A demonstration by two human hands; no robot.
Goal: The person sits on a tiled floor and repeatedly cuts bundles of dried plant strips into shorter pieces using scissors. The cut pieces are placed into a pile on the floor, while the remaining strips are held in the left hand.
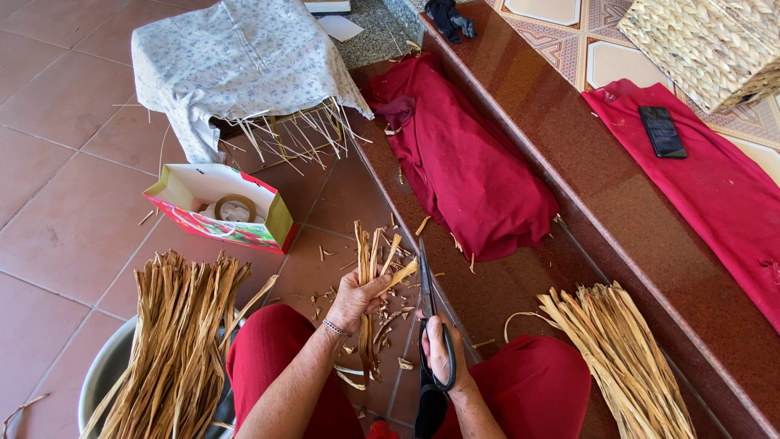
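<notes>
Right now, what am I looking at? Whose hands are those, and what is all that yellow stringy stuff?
This one picture comes from a camera worn on a person's head, looking down at their own lap and hands. The left hand holds a small bunch of dried stalks upright. The right hand grips black scissors, with the blades pointing up beside that bunch. Little cut bits lie on the tiled floor between the knees. A big bundle of the same stalks stands in a metal bowl on the left, and another pile lies on the right. Farther off are a paper bag with a tape roll, red cloths and a phone.
</notes>
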